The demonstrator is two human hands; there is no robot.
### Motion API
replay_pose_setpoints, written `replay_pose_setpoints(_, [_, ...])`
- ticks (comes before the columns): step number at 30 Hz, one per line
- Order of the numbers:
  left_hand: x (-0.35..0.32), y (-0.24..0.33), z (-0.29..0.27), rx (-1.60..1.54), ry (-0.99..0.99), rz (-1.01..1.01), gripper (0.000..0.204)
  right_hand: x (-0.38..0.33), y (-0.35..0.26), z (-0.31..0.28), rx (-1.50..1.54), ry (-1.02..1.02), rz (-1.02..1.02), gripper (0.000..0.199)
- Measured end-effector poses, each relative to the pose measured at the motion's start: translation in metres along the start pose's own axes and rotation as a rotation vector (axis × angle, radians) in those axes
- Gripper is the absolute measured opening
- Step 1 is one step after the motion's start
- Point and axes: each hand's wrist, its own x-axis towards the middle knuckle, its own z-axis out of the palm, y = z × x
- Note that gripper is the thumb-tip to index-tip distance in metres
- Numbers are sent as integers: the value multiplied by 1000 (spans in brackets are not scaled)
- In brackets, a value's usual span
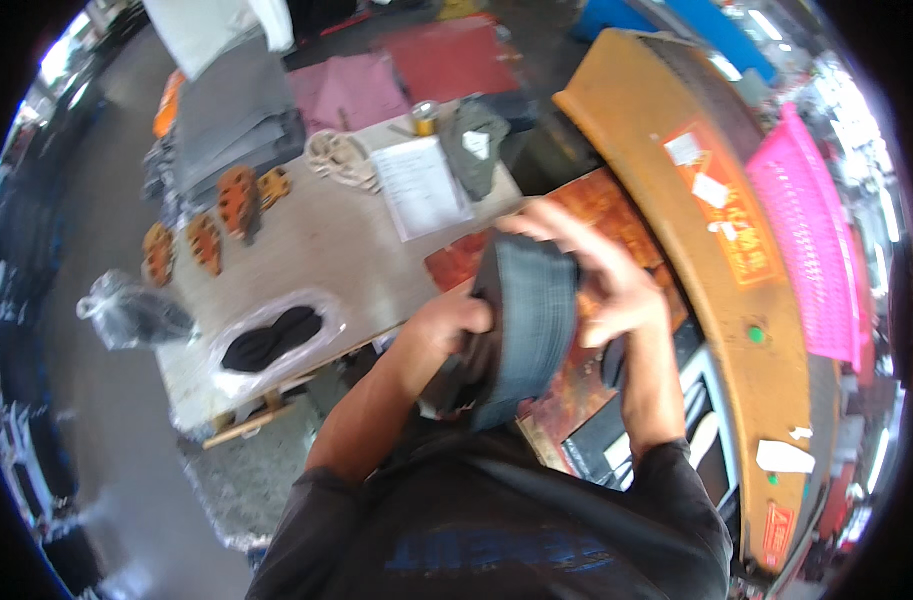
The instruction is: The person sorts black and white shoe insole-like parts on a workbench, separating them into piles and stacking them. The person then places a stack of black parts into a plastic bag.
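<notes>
A thick stack of thin dark sheets [531, 315], its layered edges grey-blue, is held upright in front of my body. My left hand [448, 325] grips it from the left, with the thumb pressed on its near face. Around its far right edge curve the fingers of my right hand [616, 275], the thumb lower down beside the stack. Motion blurs the stack and the right fingers. Below and behind it lies a worn reddish-brown board [601, 205], partly covered by my arms.
On the pale table [346, 265] lie orange shoe-shaped cutouts [238, 200], black pieces in a clear bag [271, 340], a written sheet [421, 185] and beige straps [341, 158]. Grey sheets [236, 120] are piled behind. An orange machine [696, 260] and pink basket [801, 230] bound the right.
</notes>
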Motion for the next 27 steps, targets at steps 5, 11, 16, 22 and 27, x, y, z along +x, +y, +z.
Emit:
replay_pose_setpoints(5, [-38,14,-20,49,-77,311,68,93,-26,52,44,-324,214,128])
replay_pose_setpoints(11, [-114,105,-36,562,82,204,93,154,-34,135,-7,-102,236,100])
replay_pose_setpoints(16, [-198,188,-9,629,213,429,100,200,-43,155,-276,94,116,85])
replay_pose_setpoints(22, [-198,239,66,1576,579,591,83,260,-47,171,-454,269,-53,71])
replay_pose_setpoints(27, [-195,269,103,1523,528,657,54,275,-23,135,-121,166,-330,76])
